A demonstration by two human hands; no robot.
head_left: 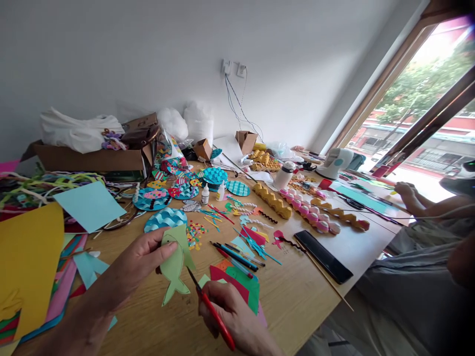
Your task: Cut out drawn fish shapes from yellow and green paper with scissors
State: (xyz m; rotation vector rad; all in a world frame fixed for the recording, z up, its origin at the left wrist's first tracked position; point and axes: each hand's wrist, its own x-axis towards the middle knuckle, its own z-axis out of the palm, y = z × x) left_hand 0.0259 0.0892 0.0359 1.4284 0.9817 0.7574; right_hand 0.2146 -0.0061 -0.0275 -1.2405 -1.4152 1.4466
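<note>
Between the thumb and fingers of my left hand (154, 254) is a light green paper fish (172, 262) with a drawn outline, its forked tail hanging downward. A spare flap of the same green paper runs along its right side. My right hand (226, 309) is closed on red-handled scissors (215, 314). The dark blade tips point up and left, close to the lower edge of that flap. Whether the blades are parted cannot be made out. Green and red paper sheets (254, 292) lie just behind my right hand.
Pens (237, 257), blue paper strips (256, 242) and colored confetti (196, 233) lie beyond my hands. A black phone (323, 256) and a thin stick (330, 284) are at the right. Yellow paper (33, 262) covers the left. Another person's hand (406, 198) is at the far right.
</note>
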